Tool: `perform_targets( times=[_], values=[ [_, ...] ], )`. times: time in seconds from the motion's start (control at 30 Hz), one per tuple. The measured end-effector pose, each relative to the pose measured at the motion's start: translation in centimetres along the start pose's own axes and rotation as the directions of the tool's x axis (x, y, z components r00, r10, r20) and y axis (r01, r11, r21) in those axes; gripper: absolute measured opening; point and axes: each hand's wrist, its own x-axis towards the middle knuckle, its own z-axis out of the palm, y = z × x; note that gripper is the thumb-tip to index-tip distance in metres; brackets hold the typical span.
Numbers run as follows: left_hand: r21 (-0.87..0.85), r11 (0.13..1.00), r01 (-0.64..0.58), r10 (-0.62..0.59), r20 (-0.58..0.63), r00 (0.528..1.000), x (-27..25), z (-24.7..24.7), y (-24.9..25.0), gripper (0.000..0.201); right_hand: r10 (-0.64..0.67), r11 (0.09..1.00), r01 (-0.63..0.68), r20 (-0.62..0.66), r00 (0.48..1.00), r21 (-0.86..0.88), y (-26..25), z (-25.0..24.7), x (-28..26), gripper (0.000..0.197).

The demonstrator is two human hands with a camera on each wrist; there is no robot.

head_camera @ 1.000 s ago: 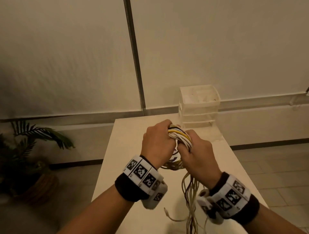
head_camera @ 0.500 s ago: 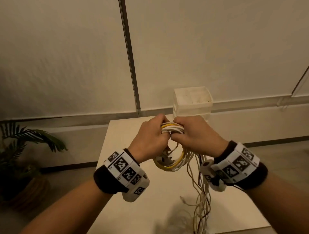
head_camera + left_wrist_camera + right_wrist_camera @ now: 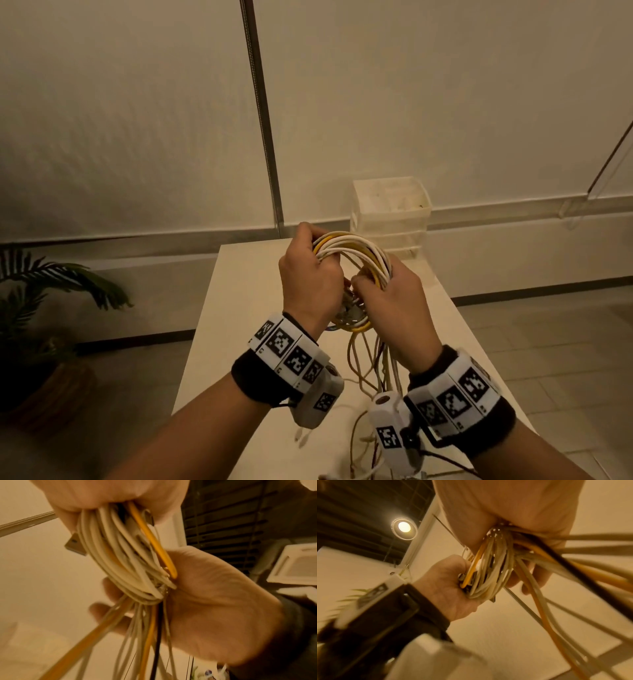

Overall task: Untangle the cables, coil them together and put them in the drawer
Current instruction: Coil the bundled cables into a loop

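Note:
A coil of white and yellow cables [image 3: 349, 248] is held up above the white table [image 3: 239, 342]. My left hand [image 3: 308, 277] grips the coil's left side, and my right hand [image 3: 394, 301] grips its right side. Loose cable tails [image 3: 371, 363], white, yellow and one black, hang from the coil down to the table. In the left wrist view the coil [image 3: 130, 561] runs from my left hand [image 3: 106, 493] into my right hand [image 3: 214, 608]. In the right wrist view my right hand [image 3: 513, 504] and left hand [image 3: 447, 588] both close round the coil [image 3: 489, 572]. A translucent drawer unit [image 3: 390, 212] stands at the table's far end.
The table is narrow, with floor on both sides. A potted plant [image 3: 51, 291] stands on the floor at the left. The wall is close behind the drawer unit. Cable ends [image 3: 342, 472] lie on the table near its front edge.
My right hand has slid from the top of the coil down its right side, so the loop now shows between the hands. My left hand keeps its grip.

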Motion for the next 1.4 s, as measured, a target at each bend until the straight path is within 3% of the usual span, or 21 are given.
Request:
perform_targets(
  times=[0.17,0.23,0.3,0.4,0.5,0.53,0.6,0.67,0.73,0.83,0.9,0.93,1.03,1.17,1.23,1.3,1.4],
  values=[
    [-0.085,0.983,0.165,-0.166,-0.006,0.986,-0.3,-0.2,-0.8,0.020,-0.051,0.990,0.053,0.025,0.998,-0.134,0.3,-0.1,0.1,0.005],
    [-0.110,0.963,0.244,-0.234,0.100,0.967,-0.4,-0.6,-0.8,0.017,-0.087,0.978,0.097,0.059,0.994,-0.187,0.1,-0.7,0.5,0.003],
    [-0.077,0.965,0.249,-0.224,0.245,0.943,-0.6,-1.7,-0.6,0.016,-0.111,0.972,0.134,0.127,0.986,-0.191,-0.2,-1.5,0.8,0.004],
    [-0.101,0.961,0.256,-0.186,0.449,0.874,-0.3,-3.5,-0.2,0.021,-0.118,0.968,0.164,0.232,0.966,-0.189,-0.3,-2.3,1.1,0.009],
    [-0.234,0.874,0.426,-0.214,0.601,0.770,0.5,-4.4,0.2,0.023,-0.140,0.962,0.194,0.264,0.954,-0.194,-0.4,-2.1,1.2,0.013],
    [-0.259,0.846,0.467,-0.230,0.613,0.756,0.7,-4.4,0.3,0.023,-0.137,0.965,0.191,0.272,0.953,-0.181,-0.5,-2.1,1.1,0.012],
    [-0.287,0.824,0.489,-0.267,0.565,0.781,0.7,-4.0,0.3,0.023,-0.096,0.981,0.144,0.319,0.943,-0.130,-0.7,-2.1,1.0,0.009],
    [-0.294,0.842,0.452,-0.286,0.468,0.836,0.4,-3.5,0.1,0.019,-0.047,0.991,0.092,0.394,0.918,-0.095,-0.9,-2.4,0.6,0.015],
    [-0.304,0.855,0.421,-0.288,0.398,0.871,0.3,-2.9,-0.2,0.017,-0.048,0.998,0.064,0.396,0.917,-0.026,-0.8,-2.6,0.3,0.019],
    [-0.323,0.852,0.412,-0.291,0.361,0.886,0.2,-2.1,-0.1,0.015,0.009,0.990,-0.051,0.298,0.955,0.134,-0.4,-2.4,0.0,0.020],
    [-0.329,0.861,0.387,-0.282,0.324,0.903,0.3,-1.8,-0.1,0.014,0.057,0.983,-0.093,0.217,0.974,0.158,0.0,-1.6,-0.3,0.009],
    [-0.339,0.863,0.375,-0.278,0.301,0.912,0.3,-1.7,-0.2,0.014,0.081,0.983,-0.110,0.188,0.979,0.150,0.3,-1.2,-0.5,0.015],
    [-0.345,0.868,0.357,-0.275,0.265,0.924,0.2,-1.4,-0.3,0.014,0.169,0.974,-0.195,0.200,0.965,0.119,0.7,-0.4,-1.1,0.033],
    [-0.337,0.879,0.338,-0.264,0.248,0.932,-0.2,-1.2,-0.2,0.010,0.202,0.959,-0.244,0.250,0.947,0.146,0.4,-0.7,-1.4,0.015],
    [-0.384,0.847,0.368,-0.249,0.324,0.913,-0.3,-1.3,0.2,0.016,0.149,0.977,-0.173,0.177,0.973,0.128,0.4,-1.0,-1.1,0.012],
    [-0.401,0.823,0.403,-0.204,0.454,0.868,-0.1,-2.1,0.2,0.035,0.057,0.997,-0.064,0.179,0.982,0.037,0.0,-2.0,-0.5,0.014],
    [-0.319,0.843,0.432,-0.112,0.683,0.722,1.2,-4.4,0.5,0.063,-0.083,0.977,0.144,0.341,0.936,-0.158,-1.1,-3.9,0.5,0.013]
  ],
)
